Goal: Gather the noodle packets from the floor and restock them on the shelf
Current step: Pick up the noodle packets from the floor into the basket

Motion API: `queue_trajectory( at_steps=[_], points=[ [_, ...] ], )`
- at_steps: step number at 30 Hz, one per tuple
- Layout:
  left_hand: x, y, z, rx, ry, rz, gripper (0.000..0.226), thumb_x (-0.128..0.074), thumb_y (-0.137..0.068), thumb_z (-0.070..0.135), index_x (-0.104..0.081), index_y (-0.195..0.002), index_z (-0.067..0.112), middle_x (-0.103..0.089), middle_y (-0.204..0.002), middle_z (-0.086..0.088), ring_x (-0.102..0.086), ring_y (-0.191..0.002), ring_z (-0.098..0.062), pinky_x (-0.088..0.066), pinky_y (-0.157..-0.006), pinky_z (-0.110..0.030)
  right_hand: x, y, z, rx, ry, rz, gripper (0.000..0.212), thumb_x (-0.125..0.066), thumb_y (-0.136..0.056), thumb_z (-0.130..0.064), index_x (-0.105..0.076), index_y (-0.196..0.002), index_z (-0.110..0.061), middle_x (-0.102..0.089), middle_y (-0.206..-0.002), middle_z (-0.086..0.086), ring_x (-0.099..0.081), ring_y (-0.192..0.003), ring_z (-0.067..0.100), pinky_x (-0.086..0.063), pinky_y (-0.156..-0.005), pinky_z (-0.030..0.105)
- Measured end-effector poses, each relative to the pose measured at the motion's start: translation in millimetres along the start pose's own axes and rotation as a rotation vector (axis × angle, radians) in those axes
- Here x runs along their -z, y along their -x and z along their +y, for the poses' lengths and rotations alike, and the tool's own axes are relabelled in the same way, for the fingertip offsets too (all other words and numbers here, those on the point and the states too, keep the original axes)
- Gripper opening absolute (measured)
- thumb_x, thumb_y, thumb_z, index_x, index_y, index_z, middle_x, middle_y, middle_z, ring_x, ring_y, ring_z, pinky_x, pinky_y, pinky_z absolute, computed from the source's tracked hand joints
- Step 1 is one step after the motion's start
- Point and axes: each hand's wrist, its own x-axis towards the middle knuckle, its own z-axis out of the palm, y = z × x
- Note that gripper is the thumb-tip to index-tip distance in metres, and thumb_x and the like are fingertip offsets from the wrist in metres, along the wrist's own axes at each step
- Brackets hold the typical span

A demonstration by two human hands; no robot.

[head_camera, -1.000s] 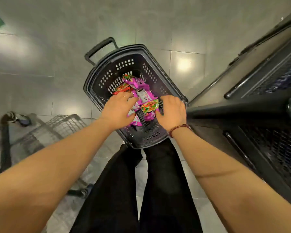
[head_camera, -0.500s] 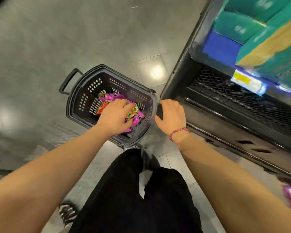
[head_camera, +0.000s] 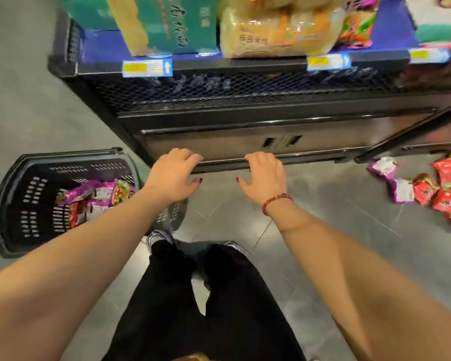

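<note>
Red and purple noodle packets lie scattered on the grey tiled floor, well right of the right hand. More sit in the black basket beside the left hand. Both hands are empty, fingers loosely bent, just before the black shelf.

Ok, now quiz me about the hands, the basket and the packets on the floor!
1. True or false: the left hand and right hand hold nothing.
2. The floor packets lie: A) to the person's right, B) between the feet, C) under the hands?
3. Fill in: the basket stands on the person's ____ side.
Key: 1 true; 2 A; 3 left.
</note>
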Motion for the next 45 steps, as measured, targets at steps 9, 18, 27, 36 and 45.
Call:
queue_trajectory(
  at_steps=[9,18,27,36,45],
  points=[
    [-2,-113,169,-0.428,-0.054,-0.072,0.053,-0.062,-0.084,0.033,-0.052,-0.132,0.012,-0.056,-0.125,-0.013,-0.050,-0.114,-0.035,-0.045,-0.089,-0.043,31,81,153,-0.459,-0.102,0.109,0.052,-0.060,-0.089,-0.041,-0.047,-0.131,-0.014,-0.049,-0.131,0.009,-0.039,-0.124,0.028,-0.029,-0.103,0.037],
    [-26,-222,319,-0.779,-0.167,-0.207,0.056,-0.062,-0.086,0.037,-0.048,-0.136,0.016,-0.055,-0.129,-0.007,-0.049,-0.119,-0.028,-0.048,-0.092,-0.040,42,136,270,-0.885,-0.173,0.222,0.049,-0.060,-0.088,-0.044,-0.049,-0.128,-0.018,-0.051,-0.128,0.004,-0.042,-0.122,0.024,-0.030,-0.102,0.034],
    [-33,-350,456,-1.029,-0.177,-0.262,0.058,-0.065,-0.083,0.038,-0.049,-0.135,0.016,-0.055,-0.129,-0.010,-0.049,-0.118,-0.031,-0.046,-0.092,-0.041,96,141,390,-1.168,-0.202,0.267,0.049,-0.060,-0.089,-0.041,-0.048,-0.131,-0.019,-0.050,-0.131,0.004,-0.041,-0.125,0.025,-0.031,-0.104,0.036],
    [-44,-429,588,-1.175,-0.152,-0.258,0.054,-0.066,-0.083,0.035,-0.052,-0.132,0.016,-0.057,-0.124,-0.009,-0.051,-0.115,-0.030,-0.047,-0.087,-0.040,129,159,489,-1.332,-0.252,0.320,0.049,-0.059,-0.090,-0.036,-0.048,-0.132,-0.015,-0.050,-0.133,0.006,-0.041,-0.126,0.025,-0.029,-0.104,0.033],
    [-81,-476,737,-1.191,-0.173,-0.270,0.053,-0.066,-0.082,0.033,-0.055,-0.130,0.013,-0.058,-0.123,-0.010,-0.052,-0.114,-0.031,-0.049,-0.085,-0.041,139,205,643,-1.391,-0.293,0.337,0.051,-0.060,-0.088,-0.037,-0.046,-0.133,-0.015,-0.049,-0.134,0.006,-0.039,-0.127,0.025,-0.029,-0.103,0.035]
  ],
)
